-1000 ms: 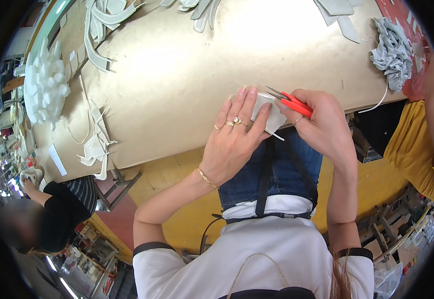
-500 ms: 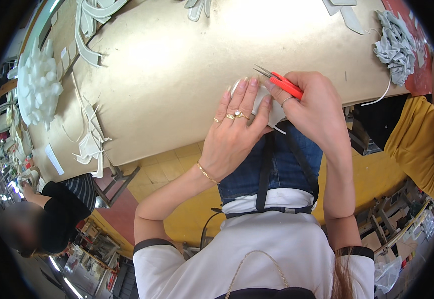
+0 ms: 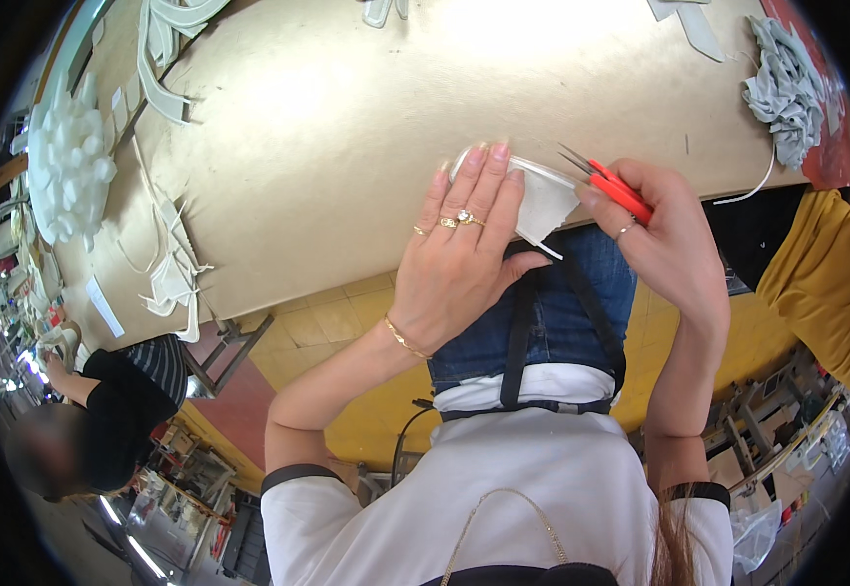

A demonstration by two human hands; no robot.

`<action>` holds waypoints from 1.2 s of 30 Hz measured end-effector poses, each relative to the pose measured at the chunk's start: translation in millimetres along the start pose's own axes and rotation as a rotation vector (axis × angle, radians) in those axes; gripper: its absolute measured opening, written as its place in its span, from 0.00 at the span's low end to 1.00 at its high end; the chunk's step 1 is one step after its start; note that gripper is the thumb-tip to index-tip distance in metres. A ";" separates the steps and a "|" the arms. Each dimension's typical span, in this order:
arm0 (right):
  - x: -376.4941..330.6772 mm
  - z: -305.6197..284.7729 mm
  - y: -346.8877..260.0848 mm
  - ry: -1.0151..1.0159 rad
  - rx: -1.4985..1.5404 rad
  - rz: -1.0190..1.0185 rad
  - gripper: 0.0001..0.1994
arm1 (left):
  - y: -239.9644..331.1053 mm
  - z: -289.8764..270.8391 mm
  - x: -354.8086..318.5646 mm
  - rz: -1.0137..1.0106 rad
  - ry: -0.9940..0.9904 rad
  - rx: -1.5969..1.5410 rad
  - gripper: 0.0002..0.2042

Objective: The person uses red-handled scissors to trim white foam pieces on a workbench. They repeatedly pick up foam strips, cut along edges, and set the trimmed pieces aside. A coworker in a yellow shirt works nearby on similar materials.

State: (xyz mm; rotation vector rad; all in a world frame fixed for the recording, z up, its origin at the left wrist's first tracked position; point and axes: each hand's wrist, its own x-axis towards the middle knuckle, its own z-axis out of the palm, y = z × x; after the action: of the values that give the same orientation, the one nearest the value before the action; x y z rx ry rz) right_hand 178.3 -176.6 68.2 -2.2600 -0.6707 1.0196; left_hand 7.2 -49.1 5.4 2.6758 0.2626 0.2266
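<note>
My left hand (image 3: 459, 239) lies flat over a small white piece of material (image 3: 547, 198) near the table's front edge, its fingers stretched out and pressing it down. A thin raised edging runs along the far side of the piece, and a narrow white strip (image 3: 540, 246) sticks out at its near side. The rest of the piece is hidden under my fingers. Thread snips (image 3: 620, 193) with red handles are held in my right hand (image 3: 664, 220), their pointed metal blades aimed up and left. The right thumb tip is at the piece's right corner; I cannot tell whether it grips it.
On the tan table (image 3: 347, 195) are a bundle of grey strips (image 3: 784, 93) at the right, a heap of white pieces (image 3: 73, 171) at the left, and scraps with loose ends (image 3: 176, 264). A person (image 3: 112, 420) sits at the left; yellow cloth (image 3: 815, 283) hangs at the right.
My right hand has moved right with the snips, away from the left fingers. More of the white piece now shows. The left thumb has swung down toward the near edge.
</note>
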 end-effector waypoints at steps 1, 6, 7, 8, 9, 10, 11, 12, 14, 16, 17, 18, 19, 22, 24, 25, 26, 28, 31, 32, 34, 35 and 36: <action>-2.7 -1.4 3.5 0.018 0.018 0.009 0.12 | 0.1 0.2 0.3 -0.009 0.006 -0.025 0.40; -11.3 -3.8 15.8 0.084 0.041 0.032 0.11 | 5.8 1.4 1.9 -0.048 0.012 0.038 0.40; -12.1 -3.0 16.6 0.094 0.050 0.041 0.11 | 6.9 1.1 2.2 -0.056 0.008 0.058 0.40; -12.4 -2.0 16.9 0.113 0.045 0.030 0.11 | 8.0 0.9 2.7 -0.061 0.006 0.061 0.40; -12.6 -0.7 16.8 0.131 0.040 0.018 0.11 | 8.9 0.8 3.2 -0.065 0.007 0.069 0.40; -12.6 0.3 16.5 0.149 0.035 0.006 0.11 | 9.8 0.5 3.5 -0.069 0.007 0.086 0.40; -12.6 1.0 16.2 0.157 0.030 0.009 0.11 | 10.7 0.0 3.5 -0.077 -0.001 0.078 0.41; -12.5 1.6 15.7 0.165 0.025 0.012 0.12 | 11.6 -0.6 3.4 -0.084 -0.011 0.078 0.42; -12.3 2.3 14.8 0.178 0.004 0.014 0.12 | 13.0 -1.7 3.6 -0.093 -0.026 0.070 0.44; -12.1 2.5 14.0 0.189 -0.025 0.002 0.12 | 13.9 -3.0 4.1 -0.098 -0.037 0.049 0.48; -11.9 2.8 13.5 0.195 -0.035 0.004 0.12 | 14.8 -3.7 4.4 -0.095 -0.042 0.077 0.47; -11.7 3.1 13.1 0.202 -0.041 -0.001 0.12 | 15.8 -4.3 4.8 -0.092 -0.047 0.100 0.47; -11.5 3.2 12.5 0.209 -0.046 -0.007 0.12 | 16.6 -5.0 5.2 -0.087 -0.051 0.130 0.47; -11.7 2.6 10.2 0.199 -0.040 0.013 0.11 | 18.2 -7.0 6.5 -0.084 -0.066 0.154 0.48; -11.6 0.2 8.9 0.163 -0.075 0.063 0.11 | 20.1 -7.6 7.1 -0.086 -0.090 0.171 0.47; -11.6 -0.6 8.1 0.150 -0.083 0.077 0.12 | 21.1 -7.7 7.5 -0.086 -0.096 0.181 0.47; -11.4 -0.8 7.4 0.148 -0.090 0.086 0.11 | 22.0 -7.8 8.0 -0.080 -0.105 0.186 0.47; -11.4 -1.0 6.2 0.156 -0.085 0.085 0.11 | 24.2 -7.7 9.3 -0.063 -0.115 0.196 0.46; -11.1 0.8 5.5 0.168 -0.065 0.098 0.10 | 28.2 -8.0 11.8 -0.046 -0.133 0.177 0.45; -10.7 1.6 5.7 0.175 -0.083 0.087 0.10 | 30.4 -7.4 12.9 -0.039 -0.143 0.211 0.46; -9.7 2.4 6.5 0.177 -0.110 0.098 0.10 | 34.7 -6.6 14.9 -0.033 -0.149 0.262 0.46; -9.2 2.4 6.9 0.183 -0.124 0.066 0.10 | 35.4 -7.1 15.6 -0.034 -0.160 0.268 0.46; -8.9 2.4 7.2 0.186 -0.143 0.058 0.11 | 35.9 -7.6 16.5 -0.033 -0.170 0.272 0.47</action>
State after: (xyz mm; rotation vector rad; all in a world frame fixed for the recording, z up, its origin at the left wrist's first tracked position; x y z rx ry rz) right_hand 172.7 -186.7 66.5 -2.4750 -0.6183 0.7966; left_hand 27.0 -74.1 30.0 2.9340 0.3031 -0.0511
